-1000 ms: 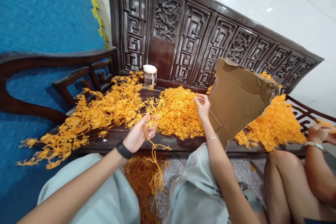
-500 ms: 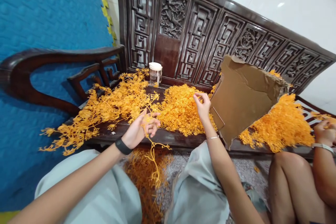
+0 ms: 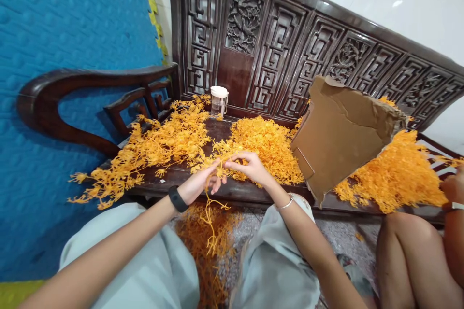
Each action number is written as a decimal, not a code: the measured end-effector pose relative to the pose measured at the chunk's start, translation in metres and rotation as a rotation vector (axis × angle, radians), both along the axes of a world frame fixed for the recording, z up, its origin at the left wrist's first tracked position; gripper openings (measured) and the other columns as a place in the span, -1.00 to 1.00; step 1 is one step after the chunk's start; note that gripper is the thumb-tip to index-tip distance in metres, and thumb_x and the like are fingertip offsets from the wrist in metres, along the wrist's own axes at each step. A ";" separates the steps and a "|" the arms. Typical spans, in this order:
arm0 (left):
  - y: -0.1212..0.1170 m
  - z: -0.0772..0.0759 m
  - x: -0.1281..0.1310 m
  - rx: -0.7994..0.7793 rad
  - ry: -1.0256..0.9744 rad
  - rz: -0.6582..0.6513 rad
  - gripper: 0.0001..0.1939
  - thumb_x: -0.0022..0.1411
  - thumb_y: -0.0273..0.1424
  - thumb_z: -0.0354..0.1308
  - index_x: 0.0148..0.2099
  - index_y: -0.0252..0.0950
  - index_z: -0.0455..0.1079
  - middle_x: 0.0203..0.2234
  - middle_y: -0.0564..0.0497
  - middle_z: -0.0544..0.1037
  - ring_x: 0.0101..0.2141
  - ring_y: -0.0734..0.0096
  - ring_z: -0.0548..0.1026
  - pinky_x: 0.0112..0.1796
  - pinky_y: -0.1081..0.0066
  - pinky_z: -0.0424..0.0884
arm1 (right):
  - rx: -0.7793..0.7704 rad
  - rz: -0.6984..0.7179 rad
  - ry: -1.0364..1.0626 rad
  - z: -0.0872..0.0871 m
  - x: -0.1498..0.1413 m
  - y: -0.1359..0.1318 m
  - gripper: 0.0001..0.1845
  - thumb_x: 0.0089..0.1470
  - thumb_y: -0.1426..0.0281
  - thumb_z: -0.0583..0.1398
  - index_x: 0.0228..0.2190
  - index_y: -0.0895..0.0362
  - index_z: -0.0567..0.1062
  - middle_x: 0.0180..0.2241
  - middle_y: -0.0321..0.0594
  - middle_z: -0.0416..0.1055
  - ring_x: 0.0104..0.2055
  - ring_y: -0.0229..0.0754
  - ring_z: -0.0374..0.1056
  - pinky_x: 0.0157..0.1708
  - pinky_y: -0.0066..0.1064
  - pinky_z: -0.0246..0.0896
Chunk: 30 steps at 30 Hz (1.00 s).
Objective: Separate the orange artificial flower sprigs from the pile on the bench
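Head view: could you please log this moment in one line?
left hand: holding orange branching strand; right hand: near left; lidded cup: on wooden bench

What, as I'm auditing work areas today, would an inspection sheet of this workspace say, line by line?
Surface: dark wooden bench seat.
Job's things: branching orange strand hanging from the left hand; loose left pile, denser middle pile, right pile past the brown cardboard.
Clutter: white-lidded cup standing near the backrest; the cardboard, slanted; small white scrap.
Hands: left holding the strand; right hand close beside it, grip unclear.
Cables: nothing seen.
Surroundings: carved panels in the backrest; blue mat at left; orange pieces below the bench; another person's hand at the right edge, partly cut off.
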<state>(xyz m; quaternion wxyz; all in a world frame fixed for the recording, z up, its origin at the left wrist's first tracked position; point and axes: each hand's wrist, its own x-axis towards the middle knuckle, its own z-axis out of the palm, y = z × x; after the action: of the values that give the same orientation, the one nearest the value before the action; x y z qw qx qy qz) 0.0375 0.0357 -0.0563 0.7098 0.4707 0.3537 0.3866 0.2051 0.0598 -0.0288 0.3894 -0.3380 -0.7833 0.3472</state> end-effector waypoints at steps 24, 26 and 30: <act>-0.004 0.005 -0.002 0.141 0.221 0.209 -0.63 0.11 -0.11 -0.04 -0.39 -0.33 0.37 -0.83 0.23 0.10 -0.78 0.65 -0.04 -0.69 0.54 -0.12 | 0.053 -0.061 -0.074 0.005 0.028 0.004 -0.84 -0.04 0.34 0.16 -0.43 0.17 0.47 -0.46 -0.25 0.42 -0.45 -0.31 0.30 -0.42 -0.46 0.20; -0.004 0.004 0.000 0.167 0.250 0.279 -0.64 0.07 -0.11 0.01 -0.44 -0.34 0.36 -0.83 0.23 0.10 -0.77 0.64 -0.01 -0.70 0.54 -0.12 | 0.185 -0.111 -0.127 0.001 0.029 0.006 -0.86 -0.05 0.37 0.15 -0.46 0.18 0.47 -0.49 -0.25 0.41 -0.45 -0.31 0.29 -0.42 -0.47 0.19; -0.003 0.000 0.005 0.218 0.286 0.413 -0.66 0.03 -0.12 0.06 -0.50 -0.32 0.32 -0.80 0.23 0.09 -0.73 0.63 0.04 -0.69 0.55 -0.11 | 0.312 -0.242 -0.144 -0.004 0.028 0.008 -0.87 -0.06 0.38 0.14 -0.49 0.16 0.47 -0.64 -0.34 0.31 -0.56 -0.34 0.21 -0.44 -0.47 0.15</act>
<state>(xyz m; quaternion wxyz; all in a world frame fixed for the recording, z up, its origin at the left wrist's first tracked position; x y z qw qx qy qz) 0.0428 0.0325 -0.0567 0.5039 0.5120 0.4953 0.4885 0.2333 0.0677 -0.0327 0.4190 -0.3891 -0.8071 0.1474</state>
